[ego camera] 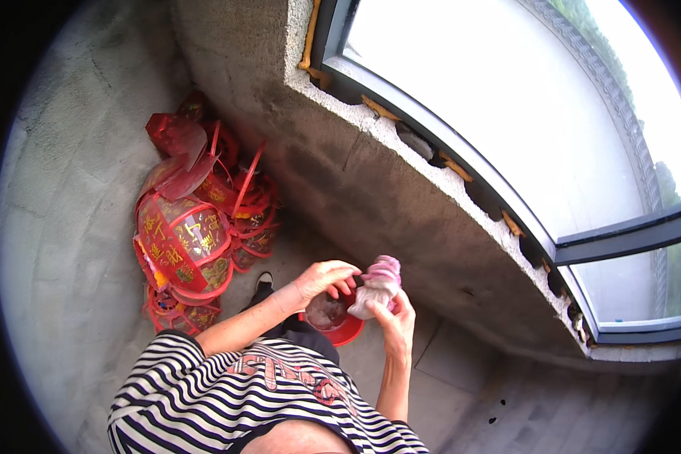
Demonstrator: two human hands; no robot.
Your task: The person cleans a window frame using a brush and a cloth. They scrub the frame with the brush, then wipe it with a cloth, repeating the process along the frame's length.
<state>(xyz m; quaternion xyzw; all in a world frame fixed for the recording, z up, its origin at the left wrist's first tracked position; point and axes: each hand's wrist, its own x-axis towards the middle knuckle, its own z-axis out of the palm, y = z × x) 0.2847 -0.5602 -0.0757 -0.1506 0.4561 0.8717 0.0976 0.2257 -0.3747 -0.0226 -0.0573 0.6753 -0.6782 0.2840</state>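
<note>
A bunched pink and white cloth [381, 281] stands up from my right hand [397, 320], which grips its lower white part between thumb and fingers. My left hand [330, 278] is beside the cloth on its left, fingers bent and apart, holding nothing. Its fingertips come close to the cloth; whether they touch cannot be told. Beneath both hands is a red plastic basin [346, 336] with cloudy liquid in it, partly hidden by my left hand.
Red festival lanterns [184, 244] with gold writing are piled left, against the bare concrete wall [79, 187]. Ahead, a rough wall [329, 176] rises to a broken-edged sill [431, 173] under a grey-framed window [505, 181]. My shoe [265, 278] stands near the lanterns.
</note>
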